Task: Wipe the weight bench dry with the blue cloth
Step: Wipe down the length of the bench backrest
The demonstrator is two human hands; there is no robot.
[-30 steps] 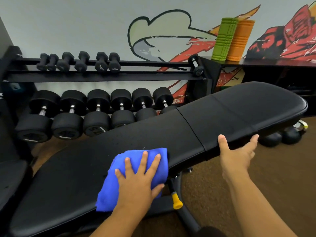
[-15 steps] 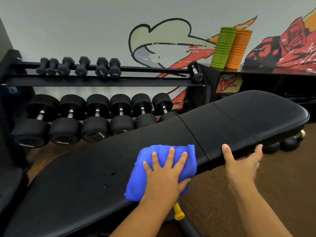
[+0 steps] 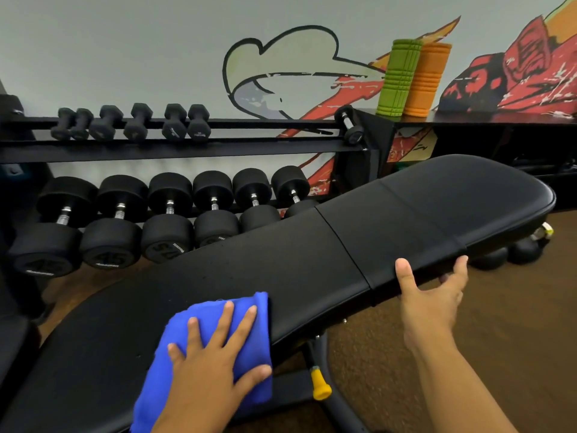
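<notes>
The black padded weight bench (image 3: 312, 260) runs from the lower left up to the right. The folded blue cloth (image 3: 206, 310) lies on its long pad near the front edge. My left hand (image 3: 209, 370) presses flat on the cloth with fingers spread. My right hand (image 3: 431, 304) holds the near edge of the shorter pad, just right of the seam. Its thumb and forefinger lie against the pad's side and the other fingers tuck underneath. Faint droplets speckle the pad beyond the cloth.
A dumbbell rack (image 3: 187, 151) with several black dumbbells stands close behind the bench. A green foam roller (image 3: 398, 78) and an orange one (image 3: 427, 79) stand on a black shelf. A yellow adjuster knob (image 3: 320, 382) sticks out under the bench. Kettlebells (image 3: 524, 251) sit on the brown floor.
My left hand slid the cloth right toward the seam, then back left along the long pad. My right hand kept its hold on the bench edge.
</notes>
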